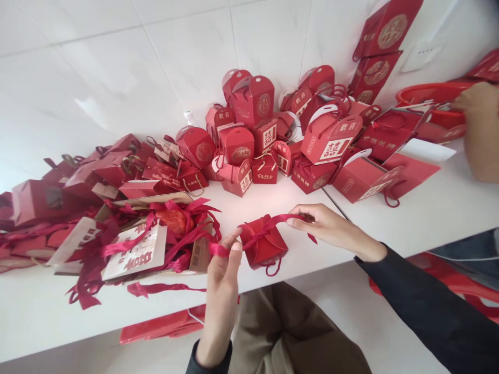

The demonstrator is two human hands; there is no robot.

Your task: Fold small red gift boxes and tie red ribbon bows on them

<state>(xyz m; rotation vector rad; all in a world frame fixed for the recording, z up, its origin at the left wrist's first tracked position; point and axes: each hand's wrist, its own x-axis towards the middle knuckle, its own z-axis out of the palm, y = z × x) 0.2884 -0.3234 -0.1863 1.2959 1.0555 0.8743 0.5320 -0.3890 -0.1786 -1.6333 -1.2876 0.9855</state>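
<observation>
**Ribbon taut over box, knot unclear**

The left hand (224, 272) and right hand (327, 226) each pinch a glossy crimson satin ribbon (278, 220) between thumb and fingers; the left's lower fingers are hidden. Between them, the small red cardboard box (268, 253) sits near the white tabletop's (307, 254) front edge, its lid partly covered. At right, another person's blurred arm (483, 140) is cut off.
</observation>
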